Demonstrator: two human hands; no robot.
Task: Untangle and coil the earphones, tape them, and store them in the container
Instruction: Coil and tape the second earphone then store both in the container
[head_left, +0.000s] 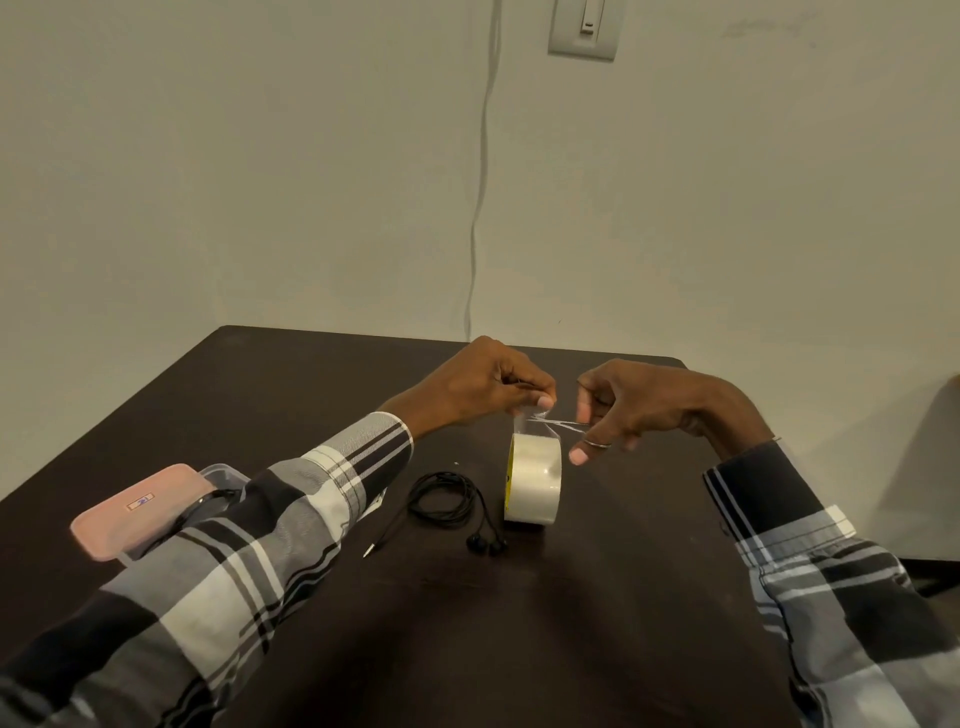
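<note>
While both hands, left hand (483, 387), right hand (639, 405), pinch clear tape strip (540, 423), glossy tape roll (535, 478) upright, black earphones (447, 501) coiled

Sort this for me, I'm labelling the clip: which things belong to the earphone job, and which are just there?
Job: earphones, coiled on the table; tape roll; tape strip pinched by left hand and right hand; container; pink lid.

Just there: table; wall cable; wall switch.
</note>
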